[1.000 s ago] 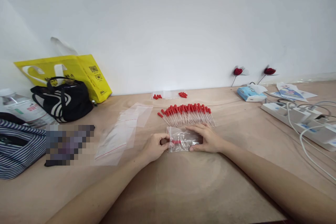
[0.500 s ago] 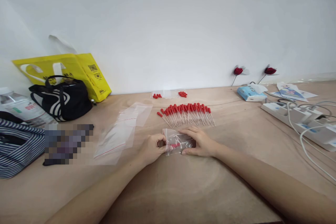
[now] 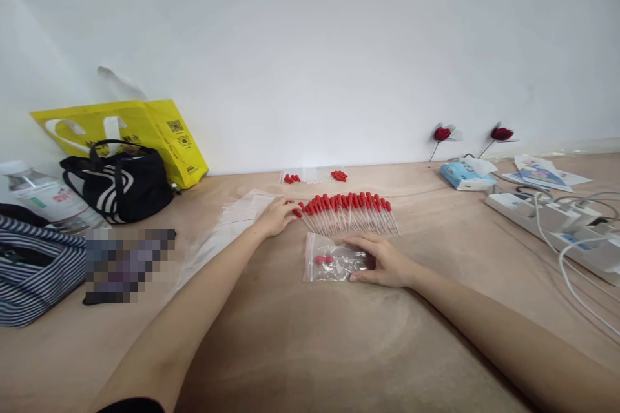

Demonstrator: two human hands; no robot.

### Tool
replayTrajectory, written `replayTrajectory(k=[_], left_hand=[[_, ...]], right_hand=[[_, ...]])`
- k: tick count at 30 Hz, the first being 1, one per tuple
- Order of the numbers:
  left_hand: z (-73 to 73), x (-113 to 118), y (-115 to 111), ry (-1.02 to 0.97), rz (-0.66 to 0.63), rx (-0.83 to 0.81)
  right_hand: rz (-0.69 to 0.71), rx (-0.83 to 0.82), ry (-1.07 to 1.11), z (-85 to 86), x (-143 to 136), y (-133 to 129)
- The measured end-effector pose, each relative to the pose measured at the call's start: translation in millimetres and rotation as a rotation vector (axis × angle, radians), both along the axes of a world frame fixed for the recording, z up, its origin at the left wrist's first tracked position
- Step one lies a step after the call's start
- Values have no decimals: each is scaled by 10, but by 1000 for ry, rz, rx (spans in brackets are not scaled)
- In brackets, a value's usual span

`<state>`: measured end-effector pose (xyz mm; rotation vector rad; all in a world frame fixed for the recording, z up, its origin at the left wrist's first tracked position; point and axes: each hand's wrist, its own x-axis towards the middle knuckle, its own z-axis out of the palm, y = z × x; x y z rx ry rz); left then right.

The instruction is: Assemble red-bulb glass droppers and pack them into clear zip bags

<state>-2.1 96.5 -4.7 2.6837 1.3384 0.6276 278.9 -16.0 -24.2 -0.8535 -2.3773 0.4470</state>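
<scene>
Left hand outstretched — apparently touching droppers.

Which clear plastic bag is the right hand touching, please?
The bag in front of the red-topped droppers: the right hand spans its right end; the other bags lie left or by the wall.

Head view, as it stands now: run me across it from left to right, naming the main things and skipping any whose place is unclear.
Striped bag, black bag, flat clear bags, left hand, row of red-ended clear sticks, blue tissue pack, white power strip.
</scene>
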Motion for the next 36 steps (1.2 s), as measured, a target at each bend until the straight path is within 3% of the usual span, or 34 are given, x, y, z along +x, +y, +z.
replayTrajectory(k=[3, 5, 10, 15, 19, 25, 31, 33, 36], left_hand=[[-7, -17, 63, 52, -18, 21], [33, -103, -20, 74, -23, 42], [171, -521, -529, 73, 22, 85], [139, -710, -983, 0, 71, 168], [93, -582, -1106, 1, 65, 172], [75, -361, -1114, -14, 22, 180], [62, -65, -1130, -148, -12, 154], [36, 60, -1133, -258, 39, 50], [-19, 227, -1133, -518, 136, -285]], right_hand=[[6, 9, 12, -5, 1, 4], [-5, 8, 9, -11, 5, 7], [-24, -21, -15, -29, 10, 17], [-27, -12, -22, -32, 5, 20], [-21, -1, -21, -15, 3, 11], [-7, -2, -21, -15, 6, 22], [-21, -9, -16, -12, -2, 15], [-25, -8, -15, -12, -12, 14], [-2, -14, -19, -21, -41, 28]])
